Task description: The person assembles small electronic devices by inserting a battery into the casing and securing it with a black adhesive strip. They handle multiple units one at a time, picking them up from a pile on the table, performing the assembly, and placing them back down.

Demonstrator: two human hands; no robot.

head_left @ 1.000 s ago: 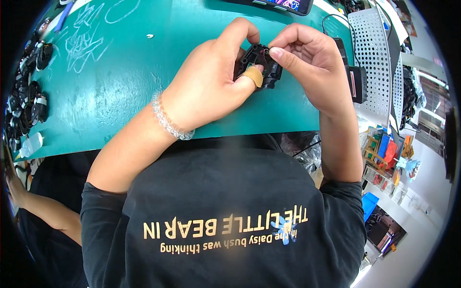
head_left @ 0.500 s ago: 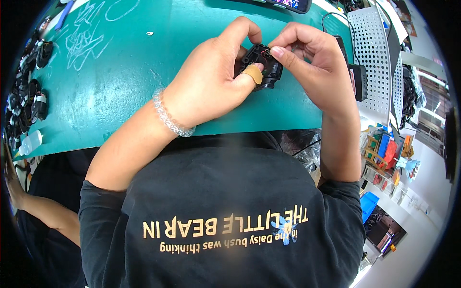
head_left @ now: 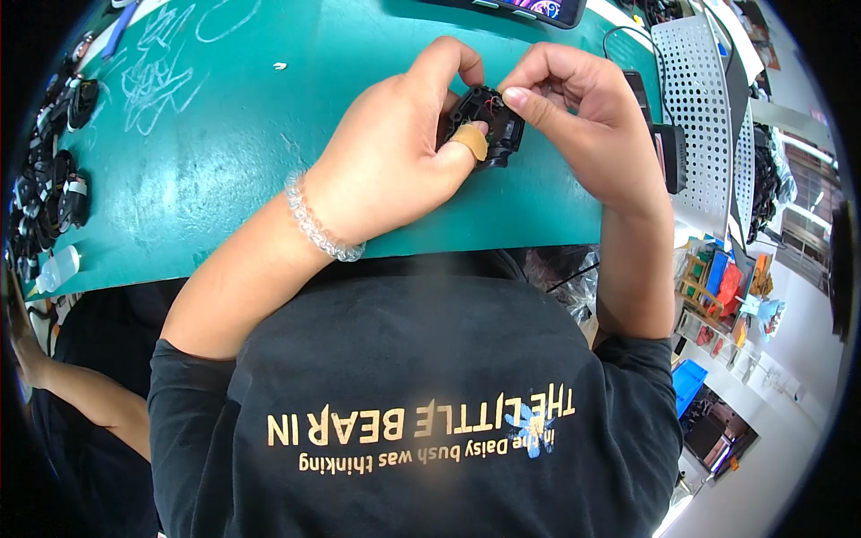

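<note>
A small black plastic housing [head_left: 504, 142] with an open, hollow side facing up is held over the green table. Thin reddish wires [head_left: 491, 104] show inside it near its far edge. My left hand [head_left: 395, 148] is closed around the housing from the left; the thumb, wrapped in a tan bandage [head_left: 470, 141], presses into the hollow. At the housing's far right corner, my right hand [head_left: 583, 117] pinches with thumb and index finger. Whatever lies between those fingertips is too small to make out. The remaining right fingers are curled behind.
The green table [head_left: 224, 117] carries bundled black cables [head_left: 67, 188] and a small clear bottle [head_left: 59, 268] at the left. A device with a lit screen [head_left: 538, 7] lies at the far edge. A white perforated basket [head_left: 700, 108] stands right. Another person's arm [head_left: 94, 394] shows lower left.
Both hands and the housing have shifted only slightly, with the housing turned a little. The grip of each hand looks the same.
</note>
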